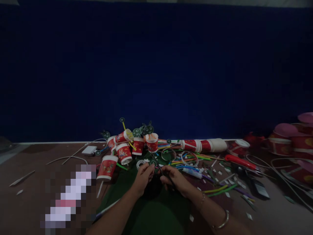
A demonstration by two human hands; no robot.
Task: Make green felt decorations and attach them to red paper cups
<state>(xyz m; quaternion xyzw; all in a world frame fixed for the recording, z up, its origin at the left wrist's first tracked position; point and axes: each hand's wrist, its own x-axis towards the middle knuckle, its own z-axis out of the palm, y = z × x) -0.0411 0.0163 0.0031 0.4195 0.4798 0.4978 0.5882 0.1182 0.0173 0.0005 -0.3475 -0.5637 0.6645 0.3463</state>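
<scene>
My right hand [176, 181] is closed around a pair of dark scissors [160, 169], whose blades point up and left toward my other hand. Between the thumb and fingers of my left hand [144, 177] is pinched a small dark round paper cutout [153, 162] with a light mark. The blades are close beside this cutout; whether they touch it I cannot tell. Just beyond my hands stands a red paper cup [152, 143] with orange strips inside. A roll of white tape [141, 163] lies by my left fingertips.
More red paper cups [107, 167] lie at left, one on a white stick. A row of nested cups [204, 145], coloured pipe-like sticks [190, 160], a glue tube [192, 173], a red-handled tool [239, 161] and paper scraps spread rightward. A blue wall [156, 71] rises behind.
</scene>
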